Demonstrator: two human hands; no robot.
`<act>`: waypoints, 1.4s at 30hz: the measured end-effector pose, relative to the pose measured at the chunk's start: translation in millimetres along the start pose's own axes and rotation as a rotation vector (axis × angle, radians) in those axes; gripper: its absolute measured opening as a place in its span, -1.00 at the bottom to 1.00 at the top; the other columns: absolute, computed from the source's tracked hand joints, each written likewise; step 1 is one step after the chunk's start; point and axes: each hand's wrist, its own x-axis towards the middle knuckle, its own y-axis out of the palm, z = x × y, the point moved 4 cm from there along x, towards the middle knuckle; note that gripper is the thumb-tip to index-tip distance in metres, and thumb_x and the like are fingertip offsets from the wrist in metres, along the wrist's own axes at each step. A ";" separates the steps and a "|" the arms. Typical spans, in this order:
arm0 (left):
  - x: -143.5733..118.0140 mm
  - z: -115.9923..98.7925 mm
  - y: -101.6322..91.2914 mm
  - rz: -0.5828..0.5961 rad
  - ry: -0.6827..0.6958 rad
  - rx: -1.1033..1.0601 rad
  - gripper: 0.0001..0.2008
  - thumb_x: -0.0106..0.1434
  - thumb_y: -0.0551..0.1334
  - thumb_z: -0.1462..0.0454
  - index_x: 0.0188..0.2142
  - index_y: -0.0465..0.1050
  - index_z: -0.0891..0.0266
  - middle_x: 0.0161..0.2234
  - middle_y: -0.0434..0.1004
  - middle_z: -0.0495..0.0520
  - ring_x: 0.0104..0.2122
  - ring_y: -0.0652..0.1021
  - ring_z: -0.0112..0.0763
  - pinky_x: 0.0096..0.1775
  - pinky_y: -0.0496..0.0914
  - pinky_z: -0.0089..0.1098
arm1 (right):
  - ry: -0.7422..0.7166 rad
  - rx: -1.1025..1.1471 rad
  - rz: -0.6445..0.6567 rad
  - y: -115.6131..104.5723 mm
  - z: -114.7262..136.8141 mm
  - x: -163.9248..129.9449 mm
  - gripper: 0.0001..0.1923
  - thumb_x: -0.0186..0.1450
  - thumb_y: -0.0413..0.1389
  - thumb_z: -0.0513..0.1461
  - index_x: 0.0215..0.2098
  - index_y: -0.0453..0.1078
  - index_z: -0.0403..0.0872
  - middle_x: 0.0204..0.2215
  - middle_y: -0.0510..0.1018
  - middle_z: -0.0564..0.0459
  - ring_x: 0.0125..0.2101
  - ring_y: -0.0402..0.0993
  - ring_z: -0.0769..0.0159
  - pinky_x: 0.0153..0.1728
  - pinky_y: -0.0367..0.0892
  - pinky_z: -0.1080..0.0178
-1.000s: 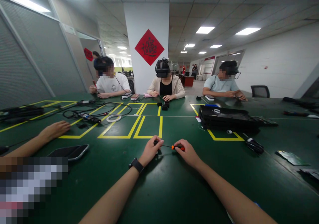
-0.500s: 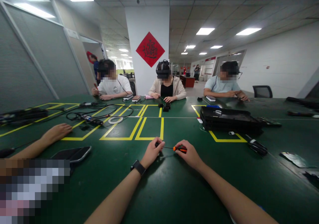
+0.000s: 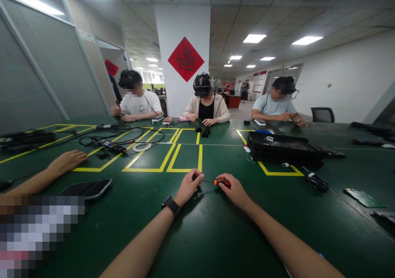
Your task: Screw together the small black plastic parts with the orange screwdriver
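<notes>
Pinching an orange-handled screwdriver (image 3: 219,182), right hand (image 3: 234,191); left hand (image 3: 188,185) closed on something small — mostly hidden.

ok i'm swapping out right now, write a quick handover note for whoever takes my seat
Left hand: closed on a small black part at the tip end of the screwdriver, resting on the green table.
Right hand: gripping the screwdriver by its orange handle, shaft pointing left into the part.
Nearby: black case to the right in a yellow-taped box, a phone to the left beside a co-worker's hand, more small black parts by the person opposite.
Done: tool and part are brought together.
Left: cannot tell how far the screw is in; the fingers hide it, so check before going on.
</notes>
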 end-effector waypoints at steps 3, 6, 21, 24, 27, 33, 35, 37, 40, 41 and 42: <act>-0.5 -0.5 0.1 0.003 -0.023 -0.009 -0.70 0.12 0.08 0.04 -0.44 0.26 0.25 -0.55 0.34 -0.07 -0.55 0.38 -0.48 -0.46 0.27 -0.46 | -0.021 0.001 -0.003 -1.8 4.2 0.5 -0.78 0.16 0.05 -0.28 -0.20 0.33 -0.06 -0.27 0.42 0.03 -0.22 0.33 0.30 -0.13 0.22 0.18; -1.9 -3.6 0.2 0.016 -0.018 -0.026 -0.70 0.12 0.08 0.03 -0.44 0.26 0.25 -0.55 0.34 -0.06 -0.54 0.38 -0.48 -0.45 0.27 -0.46 | -0.045 -0.015 -0.003 -2.9 9.3 0.7 -0.84 0.19 0.03 -0.24 -0.25 0.35 -0.07 -0.29 0.41 0.02 -0.22 0.32 0.30 -0.13 0.21 0.20; -2.8 -3.3 1.5 0.016 -0.018 -0.092 -0.69 0.15 0.05 0.04 -0.44 0.27 0.24 -0.55 0.33 -0.07 -0.55 0.37 -0.52 -0.46 0.25 -0.50 | -0.033 -0.059 0.040 -0.3 8.6 1.1 -0.85 0.24 -0.03 -0.24 -0.34 0.37 -0.08 -0.32 0.39 0.02 -0.26 0.30 0.32 -0.18 0.22 0.24; -2.8 -2.1 0.8 -0.001 -0.010 -0.095 -0.70 0.16 0.05 0.04 -0.44 0.27 0.24 -0.55 0.32 -0.08 -0.55 0.37 -0.52 -0.46 0.25 -0.50 | -0.015 -0.071 0.037 0.0 7.7 0.2 -0.87 0.19 0.03 -0.23 -0.29 0.34 -0.08 -0.32 0.39 0.02 -0.28 0.31 0.31 -0.22 0.23 0.24; -2.6 -0.7 1.1 0.000 -0.016 -0.081 -0.70 0.15 0.04 0.04 -0.45 0.27 0.24 -0.55 0.33 -0.08 -0.56 0.37 -0.51 -0.47 0.25 -0.49 | -0.008 -0.077 0.030 0.9 5.0 0.3 -0.85 0.18 0.05 -0.22 -0.28 0.33 -0.08 -0.32 0.39 0.03 -0.27 0.31 0.30 -0.21 0.23 0.24; -3.1 -0.8 1.4 -0.005 -0.005 -0.079 -0.71 0.16 0.05 0.05 -0.44 0.26 0.24 -0.54 0.32 -0.08 -0.55 0.37 -0.51 -0.46 0.25 -0.49 | -0.019 -0.093 0.041 1.9 4.9 2.0 -0.79 0.27 -0.09 -0.23 -0.35 0.37 -0.09 -0.35 0.40 0.02 -0.28 0.30 0.31 -0.19 0.20 0.23; -2.9 -0.3 1.4 -0.003 0.000 -0.078 -0.72 0.17 0.05 0.06 -0.44 0.25 0.24 -0.55 0.31 -0.08 -0.55 0.37 -0.51 -0.46 0.25 -0.49 | -0.022 -0.100 0.044 1.4 6.2 2.0 -0.80 0.27 -0.08 -0.23 -0.36 0.37 -0.09 -0.36 0.40 0.02 -0.28 0.30 0.31 -0.19 0.20 0.23; -2.5 1.2 1.3 -0.002 -0.002 -0.084 -0.72 0.17 0.05 0.06 -0.44 0.25 0.24 -0.55 0.31 -0.09 -0.55 0.37 -0.52 -0.47 0.24 -0.49 | -0.024 -0.096 0.048 0.8 7.4 1.6 -0.83 0.25 -0.05 -0.23 -0.34 0.36 -0.08 -0.34 0.40 0.02 -0.27 0.30 0.31 -0.20 0.21 0.24; -1.8 4.6 1.2 -0.001 -0.013 -0.104 -0.72 0.18 0.04 0.06 -0.44 0.25 0.24 -0.55 0.31 -0.09 -0.56 0.36 -0.52 -0.48 0.23 -0.50 | -0.020 -0.085 0.045 0.4 8.0 0.6 -0.86 0.21 0.00 -0.22 -0.29 0.35 -0.07 -0.31 0.39 0.03 -0.26 0.30 0.30 -0.20 0.21 0.24; -1.7 5.7 1.3 0.000 -0.015 -0.107 -0.72 0.18 0.04 0.06 -0.43 0.25 0.24 -0.55 0.31 -0.09 -0.56 0.36 -0.52 -0.49 0.23 -0.50 | -0.016 -0.084 0.043 0.5 7.7 0.4 -0.86 0.20 0.02 -0.22 -0.28 0.34 -0.07 -0.31 0.39 0.03 -0.25 0.30 0.30 -0.20 0.21 0.24; -1.5 6.6 1.4 -0.002 -0.014 -0.107 -0.72 0.18 0.04 0.06 -0.43 0.25 0.24 -0.55 0.31 -0.09 -0.56 0.36 -0.53 -0.49 0.23 -0.51 | -0.011 -0.084 0.040 0.7 7.1 0.3 -0.85 0.19 0.03 -0.21 -0.27 0.34 -0.07 -0.30 0.40 0.03 -0.25 0.30 0.30 -0.19 0.21 0.24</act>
